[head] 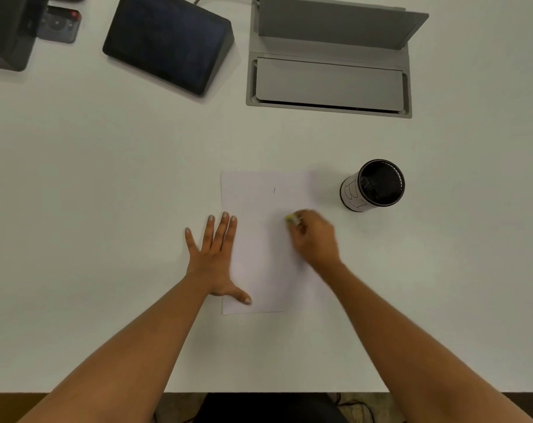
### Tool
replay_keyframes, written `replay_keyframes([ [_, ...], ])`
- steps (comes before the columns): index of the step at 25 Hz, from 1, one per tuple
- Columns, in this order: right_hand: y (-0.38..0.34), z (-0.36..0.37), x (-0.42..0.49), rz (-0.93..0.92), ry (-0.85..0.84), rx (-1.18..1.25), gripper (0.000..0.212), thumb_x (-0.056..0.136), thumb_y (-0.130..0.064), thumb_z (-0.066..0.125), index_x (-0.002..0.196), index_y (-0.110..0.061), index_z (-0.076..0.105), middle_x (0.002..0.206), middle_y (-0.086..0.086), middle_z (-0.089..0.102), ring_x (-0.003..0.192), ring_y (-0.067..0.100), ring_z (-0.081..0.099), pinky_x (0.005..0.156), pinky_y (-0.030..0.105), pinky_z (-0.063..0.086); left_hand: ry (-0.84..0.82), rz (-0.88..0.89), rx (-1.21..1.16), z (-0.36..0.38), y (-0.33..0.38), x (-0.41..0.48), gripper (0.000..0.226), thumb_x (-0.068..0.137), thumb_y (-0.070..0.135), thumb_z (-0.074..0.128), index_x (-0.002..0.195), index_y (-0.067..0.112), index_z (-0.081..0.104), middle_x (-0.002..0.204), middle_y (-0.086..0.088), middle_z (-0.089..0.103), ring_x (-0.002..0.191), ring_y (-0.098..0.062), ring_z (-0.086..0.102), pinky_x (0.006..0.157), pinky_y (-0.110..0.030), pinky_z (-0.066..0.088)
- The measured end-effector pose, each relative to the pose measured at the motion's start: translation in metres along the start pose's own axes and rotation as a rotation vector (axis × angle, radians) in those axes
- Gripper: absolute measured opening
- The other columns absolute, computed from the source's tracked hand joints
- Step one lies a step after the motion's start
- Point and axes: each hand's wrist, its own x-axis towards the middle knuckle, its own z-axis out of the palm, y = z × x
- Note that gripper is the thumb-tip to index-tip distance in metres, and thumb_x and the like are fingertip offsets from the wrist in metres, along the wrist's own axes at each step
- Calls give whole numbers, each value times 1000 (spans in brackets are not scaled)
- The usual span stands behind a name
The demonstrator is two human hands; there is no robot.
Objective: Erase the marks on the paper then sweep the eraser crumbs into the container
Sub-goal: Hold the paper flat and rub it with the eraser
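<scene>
Nearest the camera, the table edge is seen along the bottom of the view, with dark floor beyond it; both bare forearms are extended over a plain white table (106,193).

The left hand (212,257) is laid flat, fingers spread and released, gripping nothing. Its thumb and the inner side of the palm are pressed on the left margin of the paper (259,239), the remaining fingers resting on the table beside it. The sheet is thereby pinned.

The paper is set in portrait, long axis running away from the person, slightly skewed.

The right hand (314,236) is clenched around a small yellow-green eraser (290,219), only the tip of which shows beyond the fingers; the tip appears to be in contact with the right half of the sheet. The hand is blurred, consistent with rubbing.

One short dark mark (274,189) is noted on the upper part of the sheet, lying straight ahead of the eraser tip and a little to its left, clear of both hands. The right hand is the nearer to it. Judgement: erasing is unfinished; the eraser needs to be carried forward along the sheet's long axis. No crumbs can be resolved.

The container (373,186), a black mesh cup with a white label, stands upright beyond the sheet's right edge, apart from it, on the right-hand side.

Farther back, a grey cable hatch (329,83) with raised lid, a dark wedge-shaped display (167,41) and other dark equipment at the far left corner are recorded.
</scene>
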Motion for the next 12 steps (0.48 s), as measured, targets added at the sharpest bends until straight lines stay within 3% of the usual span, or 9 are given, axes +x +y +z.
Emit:
replay_keyframes([
  [2,7,-3,4,133,110,33,10,86,-16,67,91,-8,67,83,11,67,73,30,62,66,30,42,-2,0,-9,-1,1,0,173,31,96,63,138,19,-49,145,1,-55,136,-28,-47,108,-73,-17],
  [3,-3,7,-11,98,75,43,9,85,-15,67,90,-8,67,84,11,67,74,31,63,67,30,41,1,2,-8,0,0,0,173,31,96,63,138,19,-48,145,0,-55,136,-28,-47,108,-73,-17],
  [5,-33,34,-66,-47,-162,52,10,84,-12,66,92,-6,68,84,13,67,74,34,65,66,31,47,2,1,-7,1,0,0,172,32,96,63,138,19,-48,146,0,-54,136,-28,-47,108,-73,-16],
  [7,-30,34,-85,-110,-217,71,10,84,-13,67,91,-6,68,83,13,68,72,33,65,64,32,49,3,7,-14,-1,1,0,172,32,96,64,138,19,-48,146,1,-54,136,-28,-47,107,-73,-18],
  [10,7,-1,-45,151,52,21,11,86,-19,67,91,-9,67,83,10,67,72,29,63,65,28,44,7,7,-14,0,-1,0,173,30,96,64,140,19,-46,148,0,-52,138,-28,-46,105,-71,-21],
  [12,17,-11,-42,209,144,45,11,86,-18,67,93,-9,67,84,9,67,71,27,63,65,26,43,3,3,-10,-1,0,0,174,30,96,64,139,19,-47,148,0,-52,137,-28,-46,104,-71,-21],
])
